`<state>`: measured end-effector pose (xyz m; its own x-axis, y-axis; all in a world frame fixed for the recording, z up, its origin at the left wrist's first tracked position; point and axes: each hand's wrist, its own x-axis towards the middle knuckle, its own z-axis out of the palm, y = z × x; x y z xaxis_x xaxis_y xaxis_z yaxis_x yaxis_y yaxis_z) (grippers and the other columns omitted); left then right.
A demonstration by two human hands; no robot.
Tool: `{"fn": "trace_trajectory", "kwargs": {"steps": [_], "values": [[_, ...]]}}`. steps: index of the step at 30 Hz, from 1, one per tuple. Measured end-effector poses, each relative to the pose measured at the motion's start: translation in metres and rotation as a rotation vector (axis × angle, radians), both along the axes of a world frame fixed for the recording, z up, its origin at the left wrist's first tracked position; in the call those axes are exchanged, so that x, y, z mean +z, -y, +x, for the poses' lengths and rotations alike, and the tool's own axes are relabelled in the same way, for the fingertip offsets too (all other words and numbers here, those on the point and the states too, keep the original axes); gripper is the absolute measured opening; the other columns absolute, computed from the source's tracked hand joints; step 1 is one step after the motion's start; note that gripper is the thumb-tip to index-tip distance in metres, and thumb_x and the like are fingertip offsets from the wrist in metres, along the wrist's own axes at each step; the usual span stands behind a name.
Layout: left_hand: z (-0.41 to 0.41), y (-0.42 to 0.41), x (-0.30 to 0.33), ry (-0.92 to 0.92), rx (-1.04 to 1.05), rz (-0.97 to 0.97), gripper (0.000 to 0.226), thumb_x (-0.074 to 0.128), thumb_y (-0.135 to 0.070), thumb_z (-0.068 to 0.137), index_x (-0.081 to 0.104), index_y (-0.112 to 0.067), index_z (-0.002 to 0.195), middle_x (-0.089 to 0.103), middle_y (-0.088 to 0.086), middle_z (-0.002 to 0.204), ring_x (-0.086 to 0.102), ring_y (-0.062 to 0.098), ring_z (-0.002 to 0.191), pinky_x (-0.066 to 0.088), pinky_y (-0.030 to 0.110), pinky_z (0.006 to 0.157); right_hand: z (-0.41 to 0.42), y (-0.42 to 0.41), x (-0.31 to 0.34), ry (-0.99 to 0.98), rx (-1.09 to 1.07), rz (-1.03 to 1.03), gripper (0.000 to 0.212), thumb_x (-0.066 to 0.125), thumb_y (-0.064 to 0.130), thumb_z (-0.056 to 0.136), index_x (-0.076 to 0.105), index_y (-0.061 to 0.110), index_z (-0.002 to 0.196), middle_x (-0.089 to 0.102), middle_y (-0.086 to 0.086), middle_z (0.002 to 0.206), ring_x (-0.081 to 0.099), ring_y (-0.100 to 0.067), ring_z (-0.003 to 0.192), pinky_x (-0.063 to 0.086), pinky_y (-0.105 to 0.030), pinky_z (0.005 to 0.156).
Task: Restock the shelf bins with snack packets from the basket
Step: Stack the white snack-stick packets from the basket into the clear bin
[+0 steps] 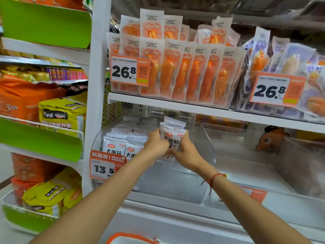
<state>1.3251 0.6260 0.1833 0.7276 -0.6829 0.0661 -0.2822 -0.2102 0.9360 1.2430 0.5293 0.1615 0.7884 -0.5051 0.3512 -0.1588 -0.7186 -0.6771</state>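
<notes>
Both my hands hold a small stack of white snack packets (173, 132) upright inside a clear plastic shelf bin (209, 138) on the lower shelf. My left hand (155, 143) grips the stack's left side, and my right hand (186, 149) grips its right side and bottom. More of the same white packets (123, 138) stand in rows in the left part of that bin. The right part of the bin holds nothing. The orange rim of the basket (130, 237) shows at the bottom edge.
The shelf above carries orange packets (175, 67) and purple packets (281, 59) behind 26.8 price tags. A 13.5 price tag (103, 166) hangs on the bin's front left. Another clear bin (290, 155) stands to the right. A green-fronted rack (40, 141) with noodle bags is on the left.
</notes>
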Motion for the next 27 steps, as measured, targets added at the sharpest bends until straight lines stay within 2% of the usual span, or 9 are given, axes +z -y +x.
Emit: {"fn": "trace_trajectory", "kwargs": {"steps": [4,7,10,12,15,17,21,24,27], "values": [[0.014,0.034,0.003,0.04,-0.03,0.131,0.03,0.047,-0.005,0.088,0.055,-0.004,0.117,0.062,0.016,0.116,0.058,0.031,0.106,0.051,0.038,0.089,0.031,0.033,0.004,-0.193,-0.036,0.133,0.054,0.065,0.002,0.084,0.039,0.008,0.13,0.059,-0.019,0.123,0.059,-0.034,0.113,0.048,-0.046,0.097],[0.026,0.043,0.018,0.146,-0.11,0.259,0.026,0.041,-0.006,0.095,0.052,0.0,0.118,0.059,0.015,0.109,0.056,0.027,0.099,0.046,0.031,0.079,0.048,0.049,0.006,-0.227,-0.049,0.193,0.066,0.063,-0.009,0.082,0.027,0.001,0.136,0.048,-0.019,0.133,0.052,-0.028,0.118,0.045,-0.038,0.098],[0.044,0.036,0.04,0.531,-0.082,0.448,0.015,0.044,-0.005,0.093,0.051,-0.002,0.105,0.05,0.007,0.08,0.05,0.022,0.08,0.041,0.029,0.066,0.066,0.062,0.003,-0.311,-0.09,0.269,0.077,0.068,-0.001,0.082,0.022,0.011,0.142,0.045,-0.01,0.138,0.046,-0.027,0.125,0.044,-0.036,0.098],[0.054,0.03,0.05,0.845,-0.031,0.58,0.026,0.048,-0.009,0.09,0.055,-0.006,0.114,0.059,0.006,0.101,0.056,0.024,0.094,0.049,0.033,0.079,0.078,0.065,0.001,-0.396,-0.091,0.259,0.076,0.066,0.0,0.083,0.021,0.011,0.143,0.042,-0.01,0.141,0.043,-0.026,0.128,0.043,-0.031,0.095],[0.066,0.033,0.047,1.056,-0.089,0.704,0.033,0.046,-0.012,0.09,0.057,-0.019,0.121,0.057,0.005,0.123,0.055,0.024,0.109,0.047,0.034,0.092,0.092,0.067,0.001,-0.396,-0.092,0.297,0.086,0.068,0.002,0.083,0.012,0.01,0.147,0.032,-0.008,0.148,0.04,-0.027,0.131,0.047,-0.034,0.093],[0.079,0.042,0.037,1.09,-0.187,0.804,0.034,0.044,-0.012,0.091,0.059,-0.019,0.122,0.055,0.007,0.125,0.054,0.025,0.111,0.044,0.032,0.092,0.1,0.071,0.0,-0.392,-0.12,0.313,0.089,0.071,0.006,0.081,0.013,0.012,0.147,0.031,-0.006,0.148,0.041,-0.028,0.13,0.051,-0.043,0.091],[0.094,0.061,0.025,1.031,-0.275,0.939,0.04,0.042,-0.03,0.093,0.051,-0.02,0.13,0.049,0.008,0.135,0.045,0.025,0.123,0.038,0.037,0.104,0.106,0.078,-0.006,-0.426,-0.131,0.286,0.077,0.069,0.006,0.083,0.022,0.011,0.143,0.038,-0.008,0.144,0.045,-0.026,0.124,0.053,-0.036,0.079],[0.091,0.069,0.03,1.031,-0.273,0.972,0.053,0.033,-0.042,0.096,0.031,-0.021,0.145,0.029,0.008,0.15,0.025,0.027,0.139,0.026,0.037,0.108,0.105,0.082,-0.005,-0.377,-0.179,0.271,0.067,0.06,0.002,0.089,0.02,0.002,0.143,0.033,-0.017,0.148,0.041,-0.032,0.129,0.046,-0.038,0.101],[0.093,0.075,0.031,1.089,-0.256,1.068,0.061,0.03,-0.047,0.095,0.016,-0.026,0.15,0.012,0.002,0.157,0.007,0.026,0.145,0.015,0.04,0.115,0.113,0.083,-0.007,-0.51,-0.183,0.065,0.077,0.072,0.02,0.081,0.028,0.008,0.143,0.041,-0.012,0.142,0.048,-0.028,0.122,0.051,-0.036,0.093]]}}
